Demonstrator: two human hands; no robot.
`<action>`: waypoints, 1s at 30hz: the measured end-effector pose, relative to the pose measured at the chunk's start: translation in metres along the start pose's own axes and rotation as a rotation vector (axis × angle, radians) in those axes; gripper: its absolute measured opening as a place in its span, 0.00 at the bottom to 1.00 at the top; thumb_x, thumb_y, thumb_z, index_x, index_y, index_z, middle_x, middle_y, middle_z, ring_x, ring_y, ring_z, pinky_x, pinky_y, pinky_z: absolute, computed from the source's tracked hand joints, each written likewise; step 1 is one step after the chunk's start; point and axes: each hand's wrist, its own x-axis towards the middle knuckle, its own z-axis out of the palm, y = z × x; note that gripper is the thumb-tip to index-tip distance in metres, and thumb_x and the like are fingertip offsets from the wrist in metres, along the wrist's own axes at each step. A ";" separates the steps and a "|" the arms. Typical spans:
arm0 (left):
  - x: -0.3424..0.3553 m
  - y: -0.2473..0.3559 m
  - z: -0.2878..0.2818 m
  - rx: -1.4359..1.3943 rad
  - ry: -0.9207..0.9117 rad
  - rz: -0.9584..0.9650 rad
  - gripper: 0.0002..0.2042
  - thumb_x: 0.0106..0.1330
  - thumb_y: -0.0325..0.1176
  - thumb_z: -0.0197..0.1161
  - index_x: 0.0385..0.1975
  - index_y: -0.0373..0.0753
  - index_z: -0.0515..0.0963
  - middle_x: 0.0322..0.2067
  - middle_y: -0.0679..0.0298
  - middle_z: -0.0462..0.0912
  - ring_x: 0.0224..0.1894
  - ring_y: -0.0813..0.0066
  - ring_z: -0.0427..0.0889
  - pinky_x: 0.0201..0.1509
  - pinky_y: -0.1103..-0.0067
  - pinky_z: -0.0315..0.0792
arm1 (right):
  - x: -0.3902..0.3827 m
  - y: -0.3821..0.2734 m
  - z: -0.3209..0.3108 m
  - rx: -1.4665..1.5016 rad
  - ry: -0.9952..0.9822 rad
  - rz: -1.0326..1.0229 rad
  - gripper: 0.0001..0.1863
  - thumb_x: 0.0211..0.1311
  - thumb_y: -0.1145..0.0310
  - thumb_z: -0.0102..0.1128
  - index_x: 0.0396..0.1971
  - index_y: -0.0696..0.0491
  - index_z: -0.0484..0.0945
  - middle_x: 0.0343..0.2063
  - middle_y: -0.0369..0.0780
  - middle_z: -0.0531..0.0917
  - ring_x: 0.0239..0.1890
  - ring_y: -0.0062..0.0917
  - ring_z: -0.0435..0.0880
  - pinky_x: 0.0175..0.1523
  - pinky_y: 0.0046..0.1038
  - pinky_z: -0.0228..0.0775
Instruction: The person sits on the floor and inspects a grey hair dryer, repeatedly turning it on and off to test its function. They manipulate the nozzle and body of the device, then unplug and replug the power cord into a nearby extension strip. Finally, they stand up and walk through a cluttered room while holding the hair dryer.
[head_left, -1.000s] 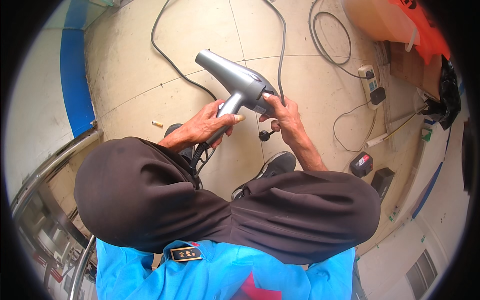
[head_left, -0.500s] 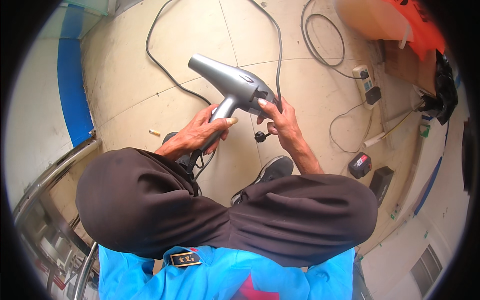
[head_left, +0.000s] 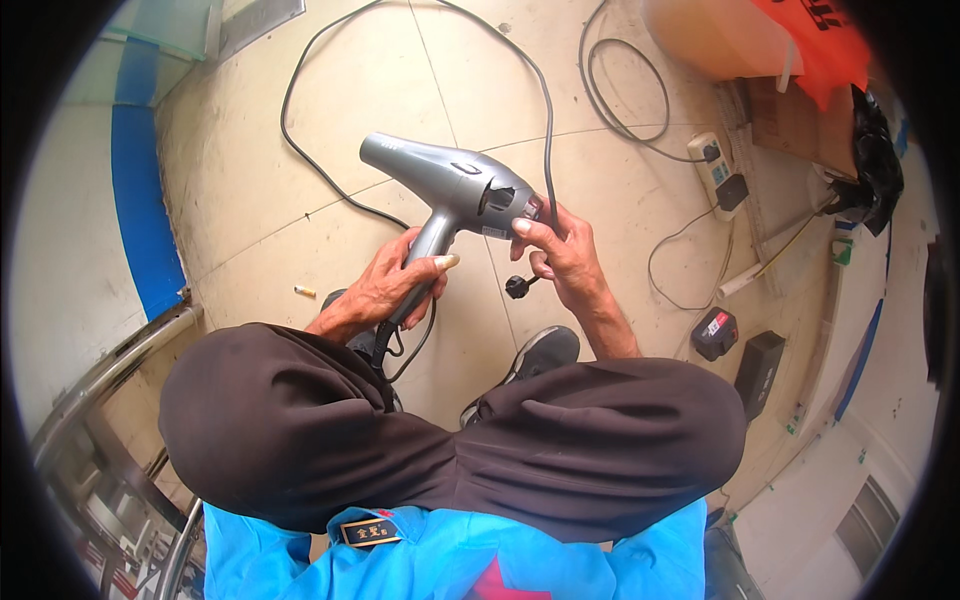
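A silver-grey hair dryer [head_left: 445, 185] is held above the floor, its nozzle pointing to the far left. A jagged dark hole [head_left: 497, 197] is broken in its casing near the rear end. My left hand [head_left: 385, 283] is wrapped around the handle, thumb lying along it. At the rear end, my right hand [head_left: 570, 255] has its thumb against the casing, and its curled fingers grip the black power cord [head_left: 549, 130]. Below those fingers hangs the plug [head_left: 516, 287]. From the handle's bottom the cord loops out over the floor.
To the right lie a white power strip [head_left: 715, 175] with plugs in it, a black battery pack [head_left: 714, 333] and a dark oblong block [head_left: 760, 375]. A cigarette butt [head_left: 305, 291] is on the tiles at left. A metal rail [head_left: 115, 375] runs along the left side.
My right thumb has slid back from the broken opening to the dryer's rear end, so more of the hole shows. The dryer has shifted slightly left and nearer in the view.
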 end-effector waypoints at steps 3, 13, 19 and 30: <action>0.000 -0.001 0.001 -0.002 0.018 0.013 0.22 0.72 0.39 0.61 0.57 0.33 0.64 0.26 0.61 0.75 0.09 0.78 0.69 0.12 0.82 0.64 | 0.001 0.000 0.000 -0.074 0.058 0.007 0.26 0.62 0.57 0.71 0.50 0.62 0.77 0.31 0.41 0.82 0.26 0.15 0.81 0.19 0.14 0.57; 0.001 -0.005 0.002 0.065 0.064 0.055 0.27 0.71 0.41 0.64 0.61 0.33 0.62 0.24 0.61 0.75 0.10 0.77 0.71 0.13 0.80 0.65 | 0.005 0.007 -0.004 -0.170 0.104 0.050 0.39 0.65 0.38 0.63 0.53 0.64 0.78 0.31 0.44 0.86 0.23 0.17 0.82 0.20 0.17 0.62; 0.001 -0.005 0.000 0.085 0.053 0.054 0.29 0.71 0.42 0.64 0.61 0.29 0.60 0.24 0.61 0.75 0.11 0.76 0.71 0.13 0.79 0.64 | 0.004 0.010 0.001 -0.211 0.090 -0.093 0.31 0.71 0.45 0.61 0.50 0.63 0.78 0.28 0.43 0.86 0.22 0.14 0.80 0.19 0.15 0.57; 0.001 -0.009 0.000 0.095 0.075 0.051 0.30 0.71 0.42 0.64 0.62 0.29 0.59 0.23 0.61 0.75 0.11 0.75 0.71 0.14 0.78 0.63 | 0.004 0.012 -0.003 -0.330 0.081 -0.146 0.29 0.67 0.54 0.69 0.51 0.65 0.76 0.32 0.40 0.84 0.30 0.19 0.83 0.35 0.22 0.73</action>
